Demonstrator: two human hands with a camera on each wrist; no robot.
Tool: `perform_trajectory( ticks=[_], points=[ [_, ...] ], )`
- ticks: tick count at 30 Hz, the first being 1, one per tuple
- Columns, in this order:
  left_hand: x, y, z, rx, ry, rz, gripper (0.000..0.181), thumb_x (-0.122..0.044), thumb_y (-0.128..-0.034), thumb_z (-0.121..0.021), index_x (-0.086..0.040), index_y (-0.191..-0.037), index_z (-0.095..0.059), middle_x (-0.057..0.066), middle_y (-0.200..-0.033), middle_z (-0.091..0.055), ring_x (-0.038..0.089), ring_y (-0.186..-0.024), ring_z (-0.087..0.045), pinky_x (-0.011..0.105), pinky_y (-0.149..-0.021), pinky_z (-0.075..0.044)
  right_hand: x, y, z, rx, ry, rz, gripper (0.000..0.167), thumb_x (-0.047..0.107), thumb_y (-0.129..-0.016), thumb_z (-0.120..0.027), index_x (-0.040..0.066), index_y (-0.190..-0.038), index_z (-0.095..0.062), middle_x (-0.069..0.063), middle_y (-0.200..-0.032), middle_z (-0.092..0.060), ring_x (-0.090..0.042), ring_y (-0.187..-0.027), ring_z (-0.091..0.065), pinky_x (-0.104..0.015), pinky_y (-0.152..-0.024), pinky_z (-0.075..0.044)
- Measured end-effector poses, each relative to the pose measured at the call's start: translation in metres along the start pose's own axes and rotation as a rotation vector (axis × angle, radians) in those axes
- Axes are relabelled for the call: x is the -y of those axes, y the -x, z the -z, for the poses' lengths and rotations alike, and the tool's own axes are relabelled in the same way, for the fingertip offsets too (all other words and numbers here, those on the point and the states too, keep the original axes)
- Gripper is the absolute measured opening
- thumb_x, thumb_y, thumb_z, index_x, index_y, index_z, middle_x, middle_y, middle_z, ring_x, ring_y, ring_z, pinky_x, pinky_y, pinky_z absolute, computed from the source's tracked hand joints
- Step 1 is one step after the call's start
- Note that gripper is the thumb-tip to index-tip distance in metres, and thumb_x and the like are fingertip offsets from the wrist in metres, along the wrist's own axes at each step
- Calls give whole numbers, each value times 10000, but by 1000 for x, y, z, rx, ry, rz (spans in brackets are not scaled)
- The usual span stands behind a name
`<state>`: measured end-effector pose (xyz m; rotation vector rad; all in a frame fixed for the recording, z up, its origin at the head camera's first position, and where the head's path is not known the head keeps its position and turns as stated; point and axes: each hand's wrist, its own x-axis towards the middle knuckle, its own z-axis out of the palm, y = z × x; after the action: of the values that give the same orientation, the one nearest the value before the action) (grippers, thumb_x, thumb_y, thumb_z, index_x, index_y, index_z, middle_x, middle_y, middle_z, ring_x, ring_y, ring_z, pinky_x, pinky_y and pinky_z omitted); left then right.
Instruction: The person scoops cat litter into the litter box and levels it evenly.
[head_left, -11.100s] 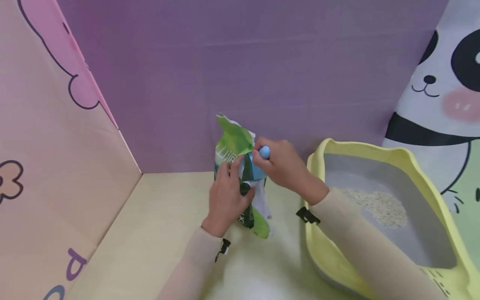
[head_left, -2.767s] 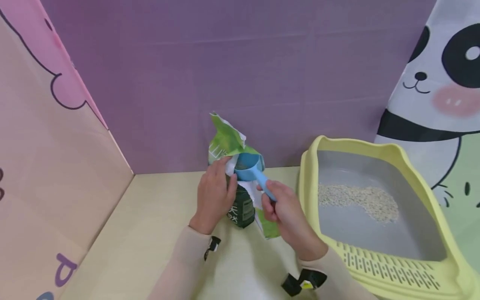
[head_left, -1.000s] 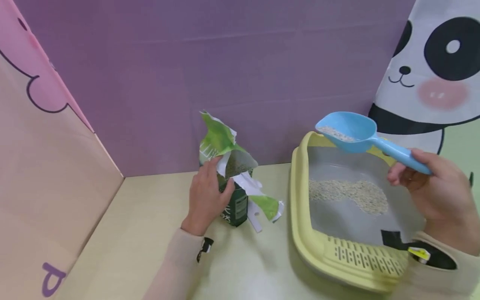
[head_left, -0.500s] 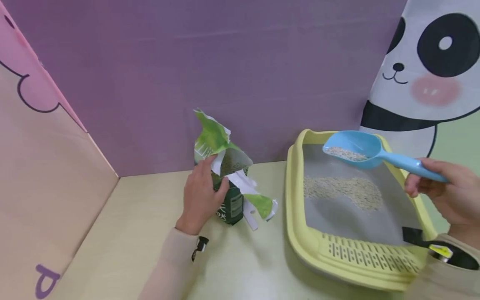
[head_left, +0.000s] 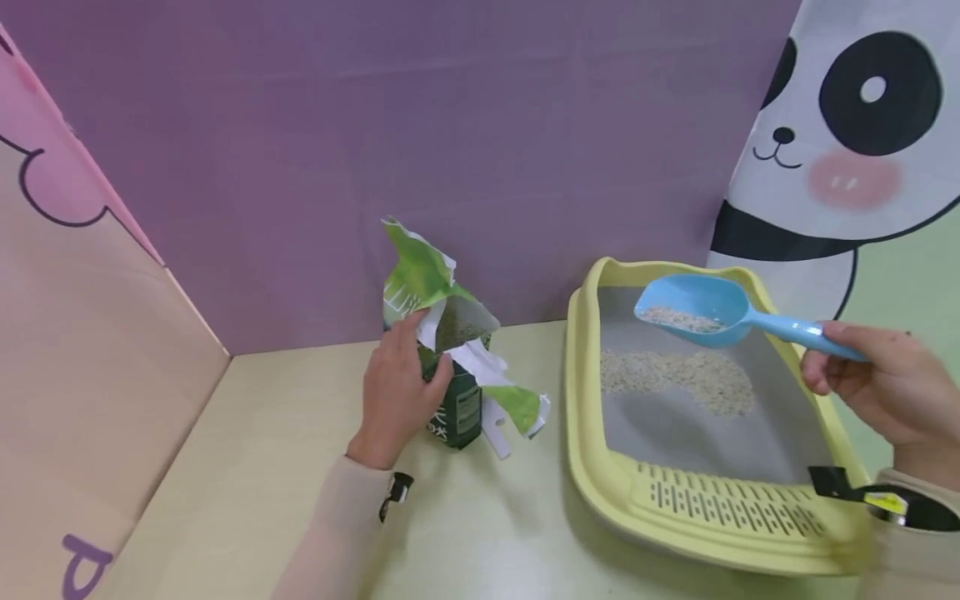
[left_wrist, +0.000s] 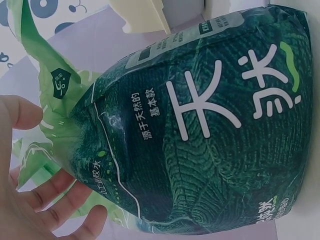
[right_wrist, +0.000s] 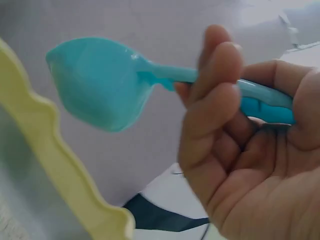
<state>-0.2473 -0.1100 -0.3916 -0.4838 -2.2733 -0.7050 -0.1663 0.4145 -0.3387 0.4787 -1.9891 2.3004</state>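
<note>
While gripping the scoop (head_left: 738,318) by its handle in the right hand (head_left: 892,383), holding it above the tray (head_left: 587,425) at right of frame.
Noted in the scoop: pale grains (head_left: 678,319); more in a patch on the tray's grey floor. Standing on the table (head_left: 300,467) near centre of frame, torn open at the top: the bag (head_left: 459,400). Touching it with the left hand (head_left: 397,396), with fingers parted and loosely bent. Seen at upper right of frame: panda print (head_left: 851,179).

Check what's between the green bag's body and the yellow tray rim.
Head view: a torn flap and a pale strip stick out beside the bag; from there to the rim, bare pale surface.
</note>
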Motion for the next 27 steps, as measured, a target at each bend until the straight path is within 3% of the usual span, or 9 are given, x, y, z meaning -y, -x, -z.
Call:
perform_trajectory(
  ticks=[4,10,15,21,27],
  points=[
    [1,1,0,-1,-5,6,620,-308,-937,-637,-65,-1478,-456,183,-1321,-613,364,-1052,-634,511,-788,-545,0,-6,4,-66,45,-131,382,158,-1116,-369,32,-998,-709,-119,-689,-669,-218,-584,-571,-297,-564,-502],
    [1,2,-1,-11,0,-5,624,-304,-939,-641,-60,-1483,-456,185,-1355,-607,371,-1102,-636,525,-828,-555,2,-26,10,-174,85,-253,369,273,-1092,-468,84,-918,-733,-65,-653,-645,-157,-561,-565,-280,-557,-503],
    [0,1,-1,-5,-1,-11,629,-318,-945,-635,-57,-1486,-448,186,-1374,-600,372,-1147,-629,535,-861,-554,6,-48,12,-176,89,-359,394,370,-1071,-501,97,-887,-718,-52,-673,-659,-143,-573,-573,-280,-575,-525],
    [0,-1,-2,19,-10,7,626,-324,-957,-619,-75,-1500,-432,171,-1376,-593,358,-1137,-621,520,-854,-549,3,-77,16,-184,114,-428,482,503,-1035,-503,107,-853,-708,-29,-706,-680,-123,-606,-597,-264,-591,-544],
    [1,1,-2,24,-19,19,629,-337,-954,-618,-81,-1499,-436,163,-1344,-609,347,-1105,-627,504,-837,-546,-19,-89,24,-237,43,-446,512,511,-1042,-483,120,-798,-707,-13,-670,-672,-117,-577,-592,-260,-570,-530]
  ],
)
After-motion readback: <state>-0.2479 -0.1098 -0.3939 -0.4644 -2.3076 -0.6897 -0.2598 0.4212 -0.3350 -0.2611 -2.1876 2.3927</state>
